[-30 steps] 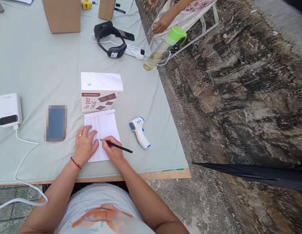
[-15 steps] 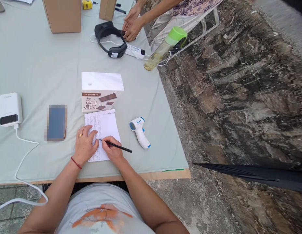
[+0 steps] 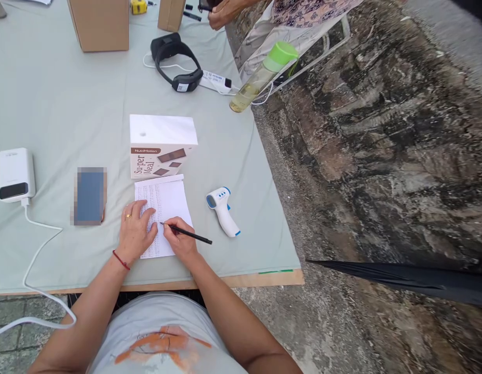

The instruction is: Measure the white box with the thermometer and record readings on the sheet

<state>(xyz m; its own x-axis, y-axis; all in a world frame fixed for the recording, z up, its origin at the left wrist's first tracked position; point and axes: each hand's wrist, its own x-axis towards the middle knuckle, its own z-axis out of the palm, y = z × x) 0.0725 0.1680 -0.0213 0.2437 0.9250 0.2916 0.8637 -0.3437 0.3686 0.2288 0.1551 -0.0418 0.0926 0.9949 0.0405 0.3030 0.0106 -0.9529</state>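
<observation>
A white paper pad (image 3: 174, 200) lies near the table's front edge, with columns of small handwriting on its left half. My left hand (image 3: 135, 231), wearing a ring and a red string bracelet, rests with fingers spread on the pad's left side. In my right hand (image 3: 181, 241) is a slim black pen (image 3: 190, 235), its tip at the right edge of the written columns. Behind the pad and close to it stands a white and brown snack box (image 3: 163, 148). A white and blue infrared thermometer (image 3: 224, 212) lies to the right of my right hand.
Left of the pad are a blurred-out phone (image 3: 90, 197) and a white power bank (image 3: 15, 175) with its cable. Farther back are a black headset (image 3: 176, 62), a green-capped bottle (image 3: 260, 78) and cardboard boxes (image 3: 101, 26). A person's hand (image 3: 224, 13) holds something dark at the far edge.
The pen and my right hand have shifted very slightly right. The other person's hands have left the headset and moved back, one now holding a dark object. My left hand stays put.
</observation>
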